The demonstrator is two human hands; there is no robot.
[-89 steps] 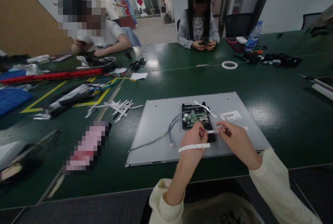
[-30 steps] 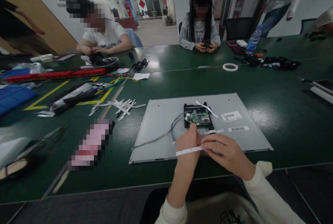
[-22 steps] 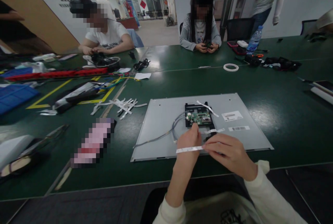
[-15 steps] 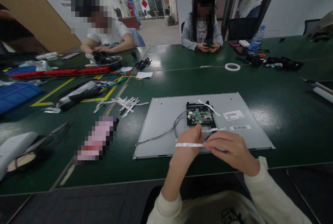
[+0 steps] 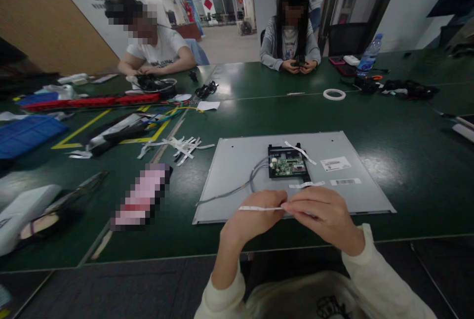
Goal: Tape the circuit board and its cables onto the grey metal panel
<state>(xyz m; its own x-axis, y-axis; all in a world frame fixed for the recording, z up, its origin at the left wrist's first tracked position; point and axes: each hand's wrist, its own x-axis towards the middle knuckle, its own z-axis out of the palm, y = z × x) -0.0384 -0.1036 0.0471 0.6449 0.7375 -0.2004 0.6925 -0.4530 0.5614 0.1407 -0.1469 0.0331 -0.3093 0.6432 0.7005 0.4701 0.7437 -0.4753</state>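
Two bare hands, close together over the near edge of a grey panel [image 5: 242, 158]. Right hand [image 5: 326, 218]: thumb and fingertips pinch the right end of a white strip [image 5: 257, 208]. That strip runs left across the back of the left hand [image 5: 252, 218], whose fingers curl inward; whether they grasp anything, cannot tell (the knuckles hide it).

Beyond, on the panel: black frame [image 5: 273, 150] with a green circuit board [image 5: 291, 167], a cable [image 5: 225, 195] trailing left. One paper-like strip [image 5: 300, 152] crosses the frame's far right corner; another [image 5: 307, 185] lies over its near right part, just past the right hand. Pile of loose strips [image 5: 185, 148] on the table [image 5: 259, 111], left of the panel.

Handling, my judgement: the strip looks thin, probably sticky, likely to curl onto itself. Best to pinch only the very tip, lift at a low angle, slowly, and keep the left wrist steady so the length comes away straight, clear of the cable.
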